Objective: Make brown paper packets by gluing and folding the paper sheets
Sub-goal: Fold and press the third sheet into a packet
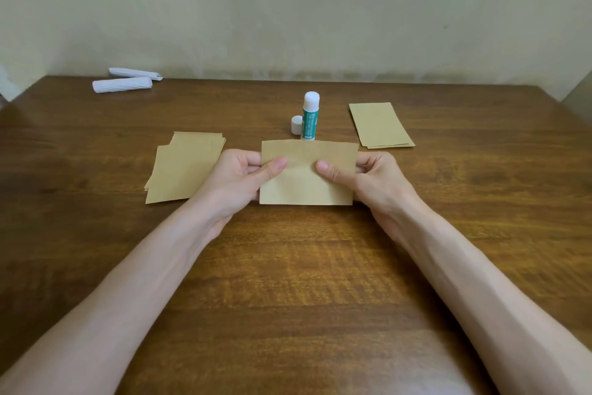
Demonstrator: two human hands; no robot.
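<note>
While both thumbs press on its near face, a folded brown paper sheet (308,173) is pinched at its left end by the left hand (238,181) and at its right end by the right hand (376,181), spanning between them at the tabletop's (294,282) middle, in front of an uncapped glue stick (310,116).

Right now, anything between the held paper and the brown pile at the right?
Nothing visible: only tabletop lies between the held paper and the right pile. The glue stick and its cap stand behind the paper, off that path.
</note>
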